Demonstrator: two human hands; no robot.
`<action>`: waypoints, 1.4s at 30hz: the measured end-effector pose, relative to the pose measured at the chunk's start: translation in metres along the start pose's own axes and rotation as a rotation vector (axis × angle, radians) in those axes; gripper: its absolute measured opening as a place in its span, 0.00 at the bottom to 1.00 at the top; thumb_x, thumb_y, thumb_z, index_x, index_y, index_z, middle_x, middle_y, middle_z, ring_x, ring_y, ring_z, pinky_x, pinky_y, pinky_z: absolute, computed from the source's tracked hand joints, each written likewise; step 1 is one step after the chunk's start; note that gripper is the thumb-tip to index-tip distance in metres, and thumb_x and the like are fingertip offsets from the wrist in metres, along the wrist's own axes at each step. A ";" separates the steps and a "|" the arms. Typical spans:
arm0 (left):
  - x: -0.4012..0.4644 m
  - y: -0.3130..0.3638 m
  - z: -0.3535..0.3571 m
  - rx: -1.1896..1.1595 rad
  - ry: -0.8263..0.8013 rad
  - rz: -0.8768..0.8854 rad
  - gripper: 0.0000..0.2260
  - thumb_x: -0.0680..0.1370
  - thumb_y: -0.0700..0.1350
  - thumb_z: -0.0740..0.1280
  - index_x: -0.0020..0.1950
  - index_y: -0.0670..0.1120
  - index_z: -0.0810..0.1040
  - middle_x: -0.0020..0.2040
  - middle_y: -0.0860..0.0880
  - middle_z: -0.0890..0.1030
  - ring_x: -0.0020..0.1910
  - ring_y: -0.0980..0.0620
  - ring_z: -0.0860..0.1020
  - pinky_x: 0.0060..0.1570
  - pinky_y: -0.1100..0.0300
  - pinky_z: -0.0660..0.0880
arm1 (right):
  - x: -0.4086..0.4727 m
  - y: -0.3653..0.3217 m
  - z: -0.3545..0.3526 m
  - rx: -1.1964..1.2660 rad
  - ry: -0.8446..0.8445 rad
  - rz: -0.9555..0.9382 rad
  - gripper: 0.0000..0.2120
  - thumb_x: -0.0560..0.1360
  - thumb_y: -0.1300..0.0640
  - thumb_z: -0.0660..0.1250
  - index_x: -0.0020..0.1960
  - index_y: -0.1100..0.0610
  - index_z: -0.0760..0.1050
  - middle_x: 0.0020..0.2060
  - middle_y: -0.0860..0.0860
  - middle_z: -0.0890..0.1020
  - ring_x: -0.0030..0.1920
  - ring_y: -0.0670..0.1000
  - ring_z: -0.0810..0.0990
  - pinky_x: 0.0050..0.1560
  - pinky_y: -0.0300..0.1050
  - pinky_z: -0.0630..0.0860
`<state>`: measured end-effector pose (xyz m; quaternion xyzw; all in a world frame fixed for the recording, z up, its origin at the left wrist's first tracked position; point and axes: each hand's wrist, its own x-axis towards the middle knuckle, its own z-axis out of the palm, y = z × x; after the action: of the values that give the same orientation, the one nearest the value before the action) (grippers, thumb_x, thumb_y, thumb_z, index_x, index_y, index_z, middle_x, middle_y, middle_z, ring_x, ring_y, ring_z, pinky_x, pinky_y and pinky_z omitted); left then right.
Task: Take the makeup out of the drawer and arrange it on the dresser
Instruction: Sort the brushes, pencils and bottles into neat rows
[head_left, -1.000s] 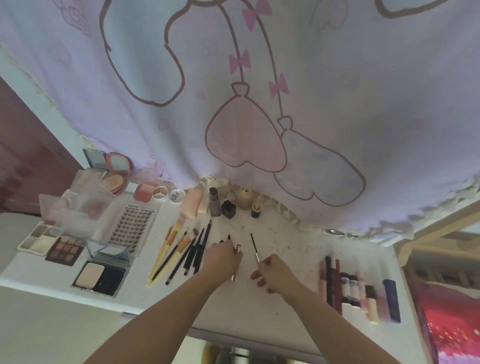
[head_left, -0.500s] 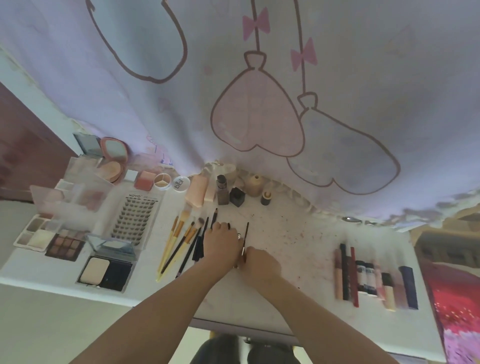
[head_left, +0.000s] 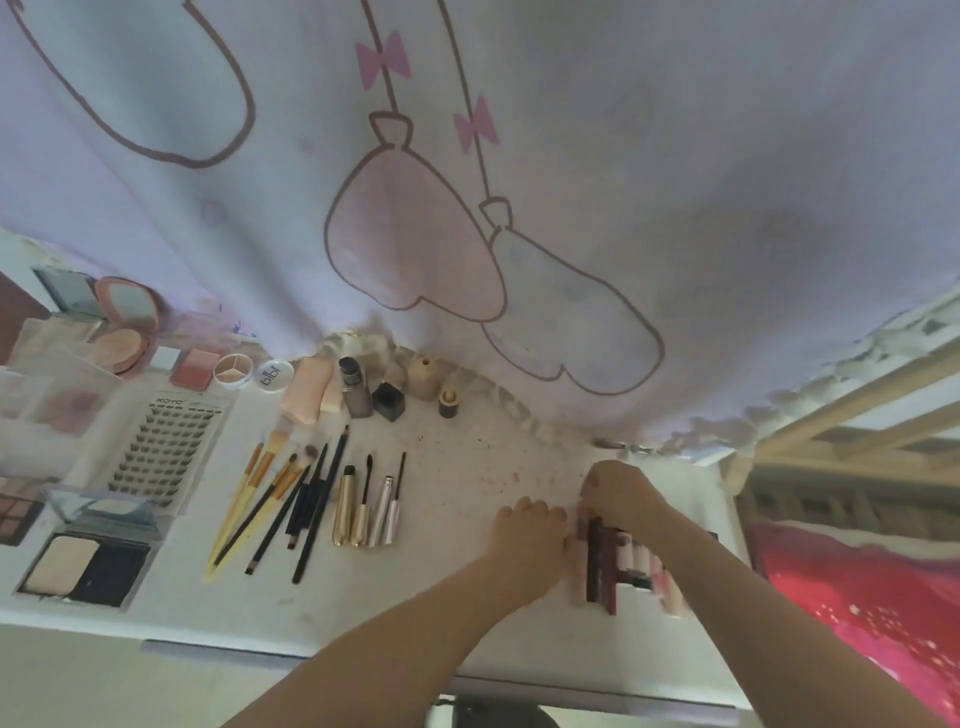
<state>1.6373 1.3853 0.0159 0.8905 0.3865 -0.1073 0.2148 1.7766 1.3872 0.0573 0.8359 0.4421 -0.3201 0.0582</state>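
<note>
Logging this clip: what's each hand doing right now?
Left hand: fingers curled beside the lipsticks, grip unclear.
Right hand: on the lipsticks, grip unclear.

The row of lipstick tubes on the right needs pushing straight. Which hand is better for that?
Probably the right hand: it already rests on the far ends of the dark red and pink lipstick tubes. The left hand only sits beside them.

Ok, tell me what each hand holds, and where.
Both hands, left and right, touch the lipstick row at its left and far ends; whether either has a grip cannot be told.
</note>
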 end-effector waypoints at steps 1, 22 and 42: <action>0.003 0.011 0.006 0.012 -0.019 -0.030 0.14 0.82 0.49 0.52 0.61 0.43 0.70 0.58 0.43 0.75 0.58 0.43 0.71 0.56 0.51 0.67 | 0.002 0.003 0.000 -0.013 -0.027 -0.007 0.08 0.76 0.59 0.60 0.50 0.60 0.76 0.50 0.56 0.80 0.50 0.55 0.79 0.45 0.42 0.73; -0.057 -0.044 -0.065 -0.322 0.317 -0.013 0.13 0.82 0.53 0.52 0.51 0.45 0.70 0.40 0.50 0.73 0.37 0.48 0.73 0.36 0.55 0.66 | -0.039 -0.048 -0.038 0.581 -0.249 -0.405 0.17 0.81 0.51 0.57 0.45 0.62 0.76 0.23 0.44 0.74 0.23 0.44 0.66 0.24 0.36 0.62; -0.091 -0.094 -0.134 -0.332 0.355 0.121 0.11 0.82 0.54 0.55 0.46 0.50 0.71 0.29 0.55 0.68 0.26 0.61 0.67 0.29 0.68 0.65 | -0.090 -0.093 -0.066 0.639 -0.328 -0.433 0.17 0.79 0.43 0.59 0.51 0.56 0.77 0.30 0.47 0.76 0.26 0.43 0.70 0.25 0.33 0.66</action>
<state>1.5097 1.4465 0.1385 0.8694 0.3765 0.1289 0.2930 1.7003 1.4053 0.1791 0.6375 0.4709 -0.5749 -0.2032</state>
